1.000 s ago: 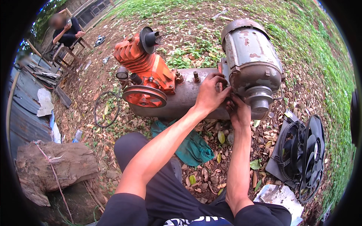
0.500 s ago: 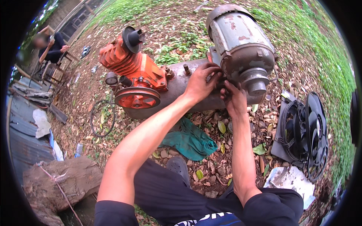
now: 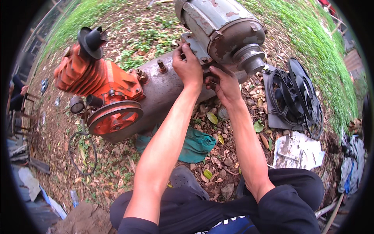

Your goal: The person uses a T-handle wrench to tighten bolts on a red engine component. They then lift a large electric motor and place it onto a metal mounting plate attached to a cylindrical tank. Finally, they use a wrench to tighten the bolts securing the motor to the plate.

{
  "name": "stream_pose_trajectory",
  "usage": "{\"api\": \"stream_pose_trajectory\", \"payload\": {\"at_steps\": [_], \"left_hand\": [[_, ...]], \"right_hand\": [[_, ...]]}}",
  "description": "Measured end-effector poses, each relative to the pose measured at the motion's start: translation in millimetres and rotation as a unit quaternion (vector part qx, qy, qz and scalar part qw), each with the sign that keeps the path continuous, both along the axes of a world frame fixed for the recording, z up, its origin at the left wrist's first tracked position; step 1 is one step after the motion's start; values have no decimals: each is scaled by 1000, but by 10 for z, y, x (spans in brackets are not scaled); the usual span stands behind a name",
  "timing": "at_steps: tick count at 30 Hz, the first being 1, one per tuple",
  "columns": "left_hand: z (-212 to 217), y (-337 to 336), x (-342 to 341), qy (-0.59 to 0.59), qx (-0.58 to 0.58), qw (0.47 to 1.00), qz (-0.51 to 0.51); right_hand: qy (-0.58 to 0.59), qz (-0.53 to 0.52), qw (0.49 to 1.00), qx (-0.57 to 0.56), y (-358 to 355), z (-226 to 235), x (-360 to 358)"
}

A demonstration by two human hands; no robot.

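Observation:
A grey electric motor [image 3: 224,33] with peeling paint and a stepped metal pulley [image 3: 249,58] sits on a brown steel air tank [image 3: 156,84]. Against the left side of the motor's mounting base, my left hand [image 3: 189,70] has its fingers curled in, thumb uppermost; whatever they grip is hidden. My right hand [image 3: 225,85] is under the front of that base, fingers bent together and thumb near a bolt at its edge. What lies between them is too small to make out. On the tank's left end stands an orange compressor pump [image 3: 99,80] with a flywheel [image 3: 115,117].
A green cloth [image 3: 196,146] lies on the leafy ground before the tank. To the right are a black radiator fan [image 3: 294,97] and a dirty white sheet [image 3: 298,151]. A thin hose [image 3: 94,156] loops at left. A bolt-like fitting [image 3: 161,66] sticks up from the tank.
The view has swung right, shifting the machine leftward. My left hand has moved from in front of the motor to its base's left side; my right hand has dropped slightly beneath the base.

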State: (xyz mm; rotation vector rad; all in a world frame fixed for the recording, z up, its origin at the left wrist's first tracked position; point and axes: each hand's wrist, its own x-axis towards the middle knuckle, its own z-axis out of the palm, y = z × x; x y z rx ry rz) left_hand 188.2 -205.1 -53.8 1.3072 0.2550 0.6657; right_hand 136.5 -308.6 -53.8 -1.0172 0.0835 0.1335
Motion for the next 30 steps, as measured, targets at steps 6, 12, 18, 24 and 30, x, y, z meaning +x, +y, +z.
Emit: {"api": "stream_pose_trajectory", "payload": {"at_steps": [6, 12, 18, 24, 30], "left_hand": [[8, -99, 226, -2, 4, 993, 115], [-72, -107, 309, 4, -34, 997, 64], [-146, -59, 269, -30, 28, 999, 32], [-187, -433, -199, -44, 60, 997, -2], [-663, -1368, -1318, -22, 279, 957, -80]], "right_hand": [[-8, -78, 996, -35, 202, -31, -49], [-15, -112, 993, -44, 239, -37, -64], [-30, -105, 994, 0, 221, -85, -54], [-97, -143, 967, -185, -92, -414, -44], [-60, 105, 907, -403, -1871, -518, -666]]}}
